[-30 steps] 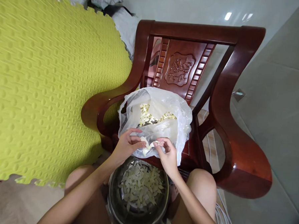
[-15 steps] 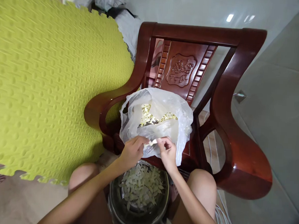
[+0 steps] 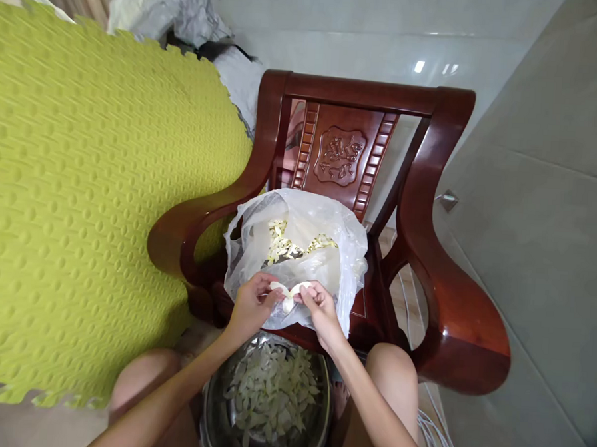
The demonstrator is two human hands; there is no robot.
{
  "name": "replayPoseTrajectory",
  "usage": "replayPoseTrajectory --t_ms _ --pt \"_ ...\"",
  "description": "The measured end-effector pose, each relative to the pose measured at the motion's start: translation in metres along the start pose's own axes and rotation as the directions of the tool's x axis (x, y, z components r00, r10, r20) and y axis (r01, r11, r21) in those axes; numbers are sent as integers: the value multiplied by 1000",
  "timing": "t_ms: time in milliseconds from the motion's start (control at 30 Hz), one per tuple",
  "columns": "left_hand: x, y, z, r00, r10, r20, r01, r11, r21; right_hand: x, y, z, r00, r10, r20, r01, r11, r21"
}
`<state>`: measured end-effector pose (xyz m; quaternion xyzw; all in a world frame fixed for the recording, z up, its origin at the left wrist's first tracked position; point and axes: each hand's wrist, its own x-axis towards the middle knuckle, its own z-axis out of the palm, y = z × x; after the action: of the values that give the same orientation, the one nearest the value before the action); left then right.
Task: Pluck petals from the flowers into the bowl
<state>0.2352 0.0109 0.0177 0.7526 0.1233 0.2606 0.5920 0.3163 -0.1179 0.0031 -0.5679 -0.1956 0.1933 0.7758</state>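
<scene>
Between my two hands is a pale flower with several white petals spread apart. My left hand pinches the petal on its left side, and my right hand pinches the one on its right. Just beyond them, a translucent white plastic bag lies open with many small whitish-yellow flowers inside. Below my hands, between my knees, stands a shiny metal basin holding a heap of pale loose petals.
The bag rests on a dark red wooden armchair with a carved back. A yellow-green foam mat stands along the left. White cables lie coiled on the floor at right. Tiled walls enclose the right side.
The flower now shows its petals spread apart, with both hands pinching it from opposite sides. The whole view has shifted slightly, with the chair appearing lower and further left.
</scene>
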Motion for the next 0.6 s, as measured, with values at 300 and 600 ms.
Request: replayPoseTrajectory --t_ms 300,600 --pt "-2 -6 0 969 -225 102 240 957 -166 -1 2 6 984 173 -36 -159 959 235" --pt "-3 -11 6 944 -299 139 320 932 -173 1 7 4 985 153 -84 -125 953 277"
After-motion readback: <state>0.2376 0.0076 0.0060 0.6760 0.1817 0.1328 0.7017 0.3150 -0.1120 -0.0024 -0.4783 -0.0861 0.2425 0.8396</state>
